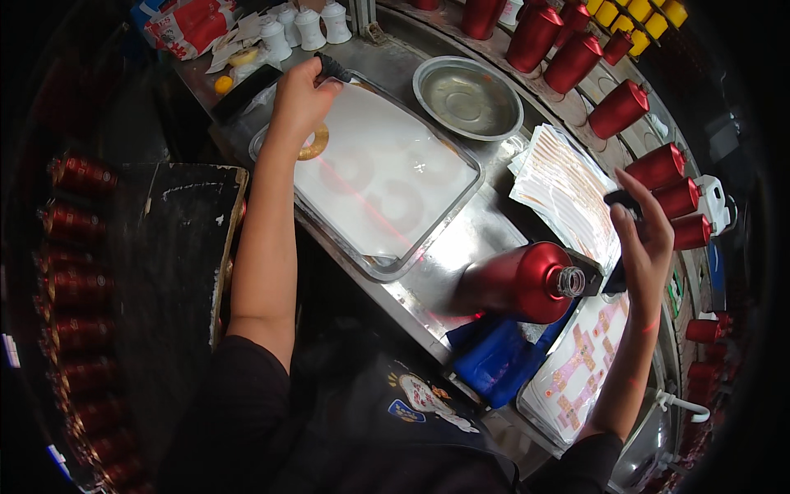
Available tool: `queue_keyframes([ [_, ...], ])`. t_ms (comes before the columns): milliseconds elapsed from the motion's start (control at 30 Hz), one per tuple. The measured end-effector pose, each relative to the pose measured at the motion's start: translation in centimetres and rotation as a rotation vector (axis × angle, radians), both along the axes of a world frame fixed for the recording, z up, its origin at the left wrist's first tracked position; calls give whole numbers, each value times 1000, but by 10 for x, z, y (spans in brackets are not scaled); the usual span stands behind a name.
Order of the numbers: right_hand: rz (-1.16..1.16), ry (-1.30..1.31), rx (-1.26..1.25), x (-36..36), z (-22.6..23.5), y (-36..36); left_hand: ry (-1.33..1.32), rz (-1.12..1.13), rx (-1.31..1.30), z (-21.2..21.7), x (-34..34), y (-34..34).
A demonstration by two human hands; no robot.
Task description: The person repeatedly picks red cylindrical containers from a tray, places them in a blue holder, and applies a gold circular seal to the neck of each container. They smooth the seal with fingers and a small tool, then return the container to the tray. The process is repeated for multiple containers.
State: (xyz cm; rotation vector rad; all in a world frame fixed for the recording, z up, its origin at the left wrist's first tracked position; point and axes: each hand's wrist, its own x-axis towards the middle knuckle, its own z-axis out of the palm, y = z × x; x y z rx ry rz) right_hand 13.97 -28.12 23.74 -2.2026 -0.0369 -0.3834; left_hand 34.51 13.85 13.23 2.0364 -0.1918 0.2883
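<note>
My left hand (306, 97) is closed at the far left corner of a metal tray (480, 175), with black material around its fingertips. What it pinches is hidden. In the tray lies a white, slightly see-through sheet (387, 140) with faint ring shapes showing in it. A gold ring-shaped piece (313, 144) shows beside my left wrist. My right hand (646, 235) is raised at the right with thumb and fingers apart, and black material shows at its fingers. Nearest to it stands a glossy red bottle (518, 284) with an uncapped clear neck.
A round metal basin (469, 97) sits beyond the tray. Stacked printed sheets (568, 185) lie right of it. A blue cloth (498, 362) and a sheet of pink labels (580, 362) are near the bottle. Red bottles (535, 37) line a curved conveyor; white bottles (309, 29) stand at the back left.
</note>
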Motion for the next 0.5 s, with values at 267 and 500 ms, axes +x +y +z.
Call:
queue_keyframes([
  [267,459,123,-327,129,4,91,24,-59,22,63,-24,-20],
  [500,636,310,50,185,-23,155,-114,-95,59,116,-20,-51],
])
